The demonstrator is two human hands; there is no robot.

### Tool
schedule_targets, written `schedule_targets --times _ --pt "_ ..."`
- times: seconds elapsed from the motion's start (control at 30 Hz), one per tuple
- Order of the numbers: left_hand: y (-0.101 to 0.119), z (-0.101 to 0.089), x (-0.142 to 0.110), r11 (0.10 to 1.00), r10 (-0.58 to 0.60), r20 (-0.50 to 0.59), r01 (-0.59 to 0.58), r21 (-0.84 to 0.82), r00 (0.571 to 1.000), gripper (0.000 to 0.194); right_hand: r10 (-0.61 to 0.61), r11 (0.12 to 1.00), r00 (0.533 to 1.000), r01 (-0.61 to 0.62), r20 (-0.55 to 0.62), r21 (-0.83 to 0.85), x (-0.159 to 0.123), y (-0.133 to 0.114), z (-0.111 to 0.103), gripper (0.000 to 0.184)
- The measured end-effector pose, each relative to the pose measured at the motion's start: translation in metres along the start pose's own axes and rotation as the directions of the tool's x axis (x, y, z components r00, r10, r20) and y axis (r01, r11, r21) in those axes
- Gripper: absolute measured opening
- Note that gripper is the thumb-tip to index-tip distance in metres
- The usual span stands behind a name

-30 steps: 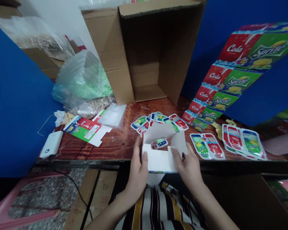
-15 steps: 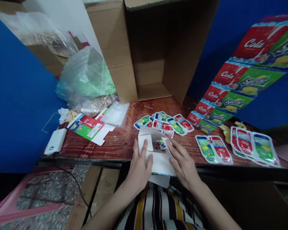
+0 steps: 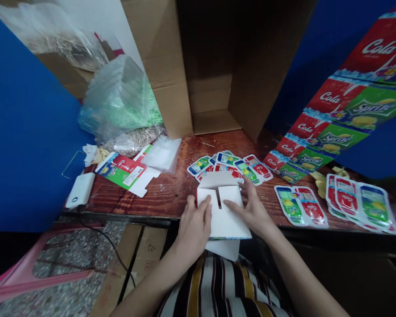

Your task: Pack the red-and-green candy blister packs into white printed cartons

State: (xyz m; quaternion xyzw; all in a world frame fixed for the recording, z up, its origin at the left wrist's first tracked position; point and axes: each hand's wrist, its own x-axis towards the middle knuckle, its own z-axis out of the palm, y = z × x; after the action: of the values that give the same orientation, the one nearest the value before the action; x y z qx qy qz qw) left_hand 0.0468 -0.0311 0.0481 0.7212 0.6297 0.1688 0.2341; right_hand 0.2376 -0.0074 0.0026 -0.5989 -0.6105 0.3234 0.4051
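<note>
Where the dark reddish-brown wooden table (image 3: 171,198) stretches across, a big brown cardboard box (image 3: 165,75) stands open toward the person, and I place everything else by it. To the right of the big box rises a tall tower of glossy red-and-green printed boxes (image 3: 339,110), marked Cola and Sprite. Left of it slumps a clear plastic bag (image 3: 119,101) with pale green filling showing through. Lower down on that left side lies a flat, unfolded red-and-green card blank (image 3: 125,171), with a small stack of milky plastic sleeves (image 3: 161,154) overlapping it.

Straight in front of the big box, at the table's near edge, is a small white-lined card carton (image 3: 227,224), two flaps folded inward with a narrow slit between them, a third tilted up behind. The left hand (image 3: 193,222) is half curled, fingertips on the left flap; I cannot tell whether it also grips the wall. The right hand (image 3: 255,211) is partly open, thumb on the right flap, fingers round the far right corner.

Between carton and big box spreads a heap of bottle-printed pouches (image 3: 229,167). Farthest left of the big box sits a white rounded plastic device (image 3: 81,189).
</note>
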Motion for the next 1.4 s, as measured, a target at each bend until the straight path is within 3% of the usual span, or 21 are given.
schedule_targets --times 0.17,0.37,0.5,0.63,0.73,0.8,0.9,0.97,1.03,1.23,1.33,1.4 --pt "-0.01 -0.002 0.013 1.0 -0.019 -0.036 0.019 -0.002 0.999 0.027 0.014 0.985 0.995 0.003 0.096 -0.172 0.005 0.008 0.002 0.073" --pt "0.003 0.004 0.009 0.953 -0.045 -0.012 0.046 0.3 0.999 0.03 -0.003 0.955 0.997 0.024 0.073 -0.294 0.001 0.002 0.003 0.065" --pt "0.007 0.003 0.007 0.938 -0.069 0.012 0.061 0.342 0.998 0.027 -0.049 0.957 0.995 0.072 0.088 -0.282 -0.003 0.005 0.003 0.067" --pt "-0.003 0.005 0.007 0.991 -0.013 -0.056 0.021 0.131 0.998 0.027 -0.224 0.947 0.973 0.231 0.055 -0.224 -0.005 0.001 -0.001 0.062" --pt "-0.011 0.014 0.004 0.995 0.027 -0.1 -0.037 -0.093 0.995 0.023 -0.442 0.883 0.892 0.452 0.1 -0.125 -0.005 -0.005 -0.008 0.041" --pt "-0.012 0.021 0.001 0.969 0.012 -0.129 -0.043 -0.241 0.992 0.024 -0.514 0.849 0.84 0.527 0.172 -0.041 -0.004 -0.009 -0.012 0.039" --pt "-0.011 0.03 -0.005 0.895 -0.019 -0.173 -0.06 -0.442 0.985 0.026 -0.474 0.875 0.848 0.483 0.239 0.023 -0.002 -0.015 -0.017 0.044" --pt "-0.011 0.032 -0.007 0.844 -0.004 -0.18 -0.093 -0.528 0.984 0.02 -0.392 0.911 0.878 0.413 0.273 -0.019 0.0 -0.022 -0.019 0.041" --pt "-0.012 0.033 -0.008 0.808 -0.011 -0.177 -0.095 -0.582 0.984 0.017 -0.342 0.916 0.872 0.393 0.349 -0.085 0.001 -0.029 -0.02 0.032" --pt "-0.021 0.033 -0.008 0.639 -0.017 -0.134 -0.092 -0.764 0.991 0.019 -0.368 0.809 0.685 0.57 0.629 -0.147 -0.004 -0.033 -0.031 0.06" --pt "-0.023 0.035 -0.01 0.543 -0.022 -0.122 -0.09 -0.835 0.992 0.02 -0.328 0.83 0.625 0.549 0.708 -0.1 -0.005 -0.031 -0.043 0.083" --pt "-0.024 0.037 -0.01 0.463 -0.034 -0.111 -0.083 -0.882 0.993 0.02 -0.314 0.869 0.586 0.494 0.747 -0.021 -0.004 -0.032 -0.052 0.081"
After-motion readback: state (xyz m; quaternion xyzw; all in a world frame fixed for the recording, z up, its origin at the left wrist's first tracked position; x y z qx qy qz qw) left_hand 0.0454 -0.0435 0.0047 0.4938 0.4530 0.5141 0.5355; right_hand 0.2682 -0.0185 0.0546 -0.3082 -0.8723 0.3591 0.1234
